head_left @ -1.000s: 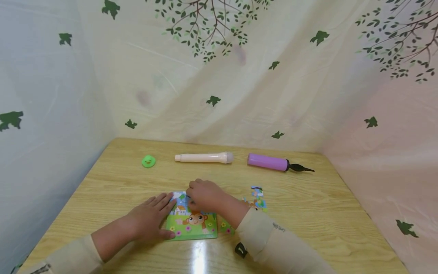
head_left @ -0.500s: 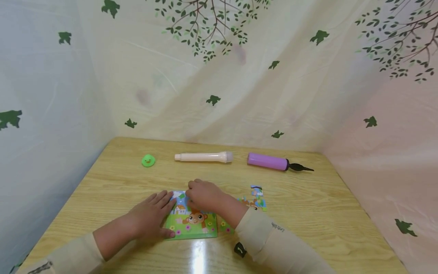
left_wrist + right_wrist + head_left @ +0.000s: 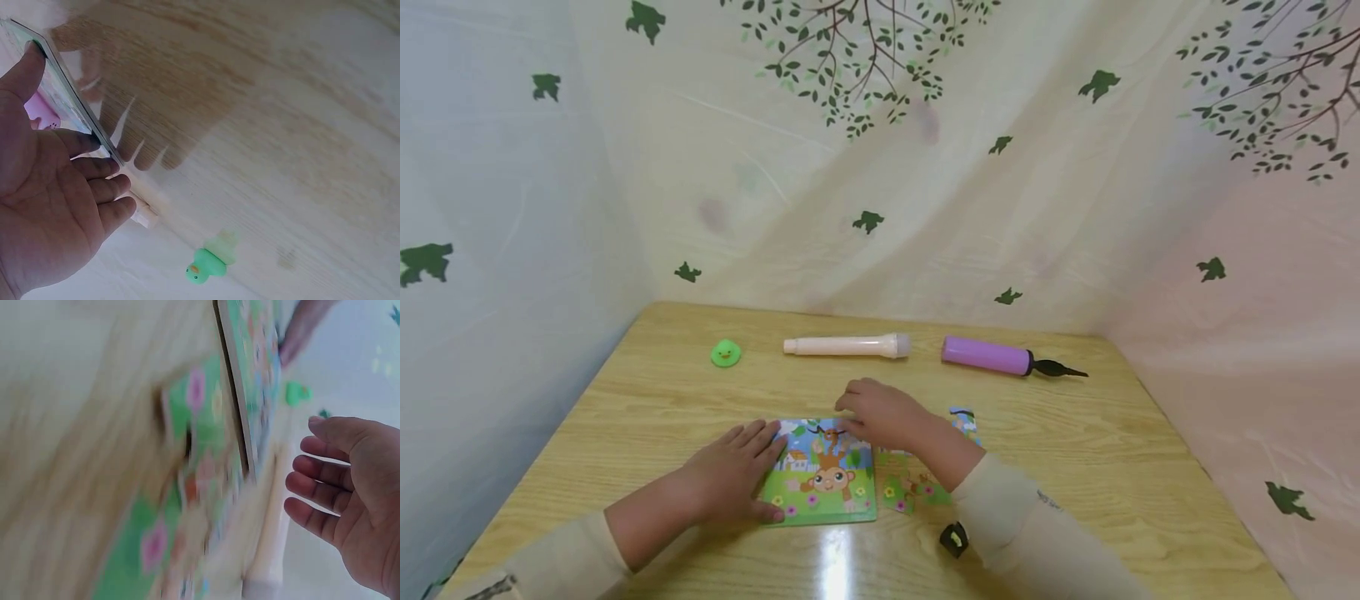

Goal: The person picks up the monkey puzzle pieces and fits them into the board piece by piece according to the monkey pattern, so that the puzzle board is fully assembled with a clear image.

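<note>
1. The puzzle board (image 3: 829, 487), with a big-eyed monkey, flowers and a house on it, lies flat on the table (image 3: 1090, 492), in front of me and between my two hands.
2. My left hand (image 3: 730, 471) lies along its left side. The fingers are extended and meet the edge; the thumb, spread apart, presses near the lower left corner. I do not grip around the board.
3. My right hand (image 3: 883, 414) is at the upper right corner, its fingers loosely bent and gripping nothing. It covers this corner in the head view; whether a fingertip touches the board, I cannot tell.
4. Loose puzzle pieces (image 3: 898, 493) lie just right of the board, partly under my right forearm and blurred in the right wrist view.
5. On my right sleeve (image 3: 1011, 508) there is small dark writing, too small for reading. My left sleeve (image 3: 561, 546) has a dark mark, also illegible. The lower picture edge cuts both sleeves.
6. Beside the right cuff is a small black object (image 3: 954, 540), hard to make out.
7. Farther back lie a green duck (image 3: 726, 354), a pale microphone-shaped stick (image 3: 846, 345) and a purple pump (image 3: 987, 355) with black nozzle.
</note>
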`<state>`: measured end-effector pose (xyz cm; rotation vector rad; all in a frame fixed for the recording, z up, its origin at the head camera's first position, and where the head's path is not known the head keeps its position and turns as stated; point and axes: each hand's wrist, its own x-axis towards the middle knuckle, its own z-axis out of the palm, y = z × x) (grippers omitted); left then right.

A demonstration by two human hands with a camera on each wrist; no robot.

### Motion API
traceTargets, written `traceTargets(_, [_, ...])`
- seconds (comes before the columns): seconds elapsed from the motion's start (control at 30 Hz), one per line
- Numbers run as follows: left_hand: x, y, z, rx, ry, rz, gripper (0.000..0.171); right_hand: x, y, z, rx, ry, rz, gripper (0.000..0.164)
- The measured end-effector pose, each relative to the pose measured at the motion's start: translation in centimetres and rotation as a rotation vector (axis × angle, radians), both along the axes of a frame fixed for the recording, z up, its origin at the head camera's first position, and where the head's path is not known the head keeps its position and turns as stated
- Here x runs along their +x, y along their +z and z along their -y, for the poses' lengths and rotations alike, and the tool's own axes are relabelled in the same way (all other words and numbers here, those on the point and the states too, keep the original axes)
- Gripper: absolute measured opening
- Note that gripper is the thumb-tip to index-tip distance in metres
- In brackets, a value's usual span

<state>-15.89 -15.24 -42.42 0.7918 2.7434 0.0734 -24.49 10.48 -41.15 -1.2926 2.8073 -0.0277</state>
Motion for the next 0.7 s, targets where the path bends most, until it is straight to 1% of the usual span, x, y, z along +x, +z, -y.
traceTargets(0.17, [0.0, 0.0, -0.1, -0.007, -0.006, -0.001, 0.103, -0.7, 1.0, -4.1, -0.077, -0.1, 0.004, 0.031])
traceTargets(0.3, [0.1, 0.2, -0.1, 0.003, 0.0, 0.011, 0.103, -1.5, 1.2, -7.5, -0.095, -0.182, -0.003, 0.031])
traceTargets(0.37, [0.1, 0.3, -0.1, 0.005, 0.001, 0.018, 0.103, -1.9, 1.2, -9.0, -0.1, -0.209, 0.0, 0.031])
traceTargets(0.47, [0.1, 0.3, -0.1, 0.004, 0.002, 0.022, 0.103, -2.1, 1.2, -11.1, -0.093, -0.245, 0.004, 0.031])
traceTargets(0.57, [0.1, 0.3, -0.2, 0.003, 0.001, 0.022, 0.103, -2.1, 1.0, -12.8, -0.062, -0.28, 0.018, 0.034])
traceTargets(0.7, [0.1, 0.3, -0.1, 0.002, 0.002, 0.029, 0.103, -1.9, 0.5, -14.3, -0.018, -0.319, 0.077, 0.038])
